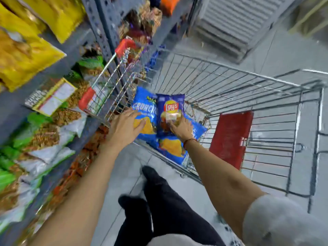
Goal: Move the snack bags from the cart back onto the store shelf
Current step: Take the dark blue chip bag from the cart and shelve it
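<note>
Three blue snack bags lie in the wire cart [230,82]. A light blue Cruncho bag [144,107] is on the left, a dark blue Lay's bag [169,105] lies in the middle on top, and another light blue bag [173,150] sits lower under them. My left hand [124,126] rests on the Cruncho bag's lower left edge, fingers spread over it. My right hand [182,128] presses on the lower part of the Lay's bag, fingers curled at its edge. Whether either hand has a firm grip is unclear.
The grey store shelf [58,68] runs along the left, holding yellow bags [26,55] above and green and white snack bags [35,139] below. A red flap [230,139] sits in the cart's seat. My legs stand on the grey tile floor [284,50].
</note>
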### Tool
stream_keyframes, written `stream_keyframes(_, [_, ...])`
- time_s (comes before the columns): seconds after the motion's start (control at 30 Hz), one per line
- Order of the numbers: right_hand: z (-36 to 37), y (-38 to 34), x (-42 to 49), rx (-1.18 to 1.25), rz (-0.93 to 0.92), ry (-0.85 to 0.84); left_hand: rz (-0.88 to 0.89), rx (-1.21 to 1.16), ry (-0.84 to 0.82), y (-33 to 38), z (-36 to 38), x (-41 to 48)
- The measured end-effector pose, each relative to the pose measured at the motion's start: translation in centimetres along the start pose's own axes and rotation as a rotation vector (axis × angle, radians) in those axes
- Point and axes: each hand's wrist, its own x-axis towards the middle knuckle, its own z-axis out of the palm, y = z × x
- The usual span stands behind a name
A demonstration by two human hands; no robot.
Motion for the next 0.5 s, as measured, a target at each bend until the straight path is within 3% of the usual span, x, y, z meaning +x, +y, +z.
stream_keyframes(0.13, [1.3, 0.9, 2.0, 0.307, 0.106, 0.012, 0.0, 0.013, 0.081, -0.4, 0.4, 0.3])
stream_keyframes(0.33, [3.0, 2.3, 4.7, 0.481, 0.22, 0.178, 0.025, 0.067, 0.182, -0.8, 1.0, 0.1])
stream_keyframes(0.5, [3.6, 3.2, 6.1, 0.605, 0.349, 0.108, 0.061, 0.074, 0.215, -1.2, 1.2, 0.1])
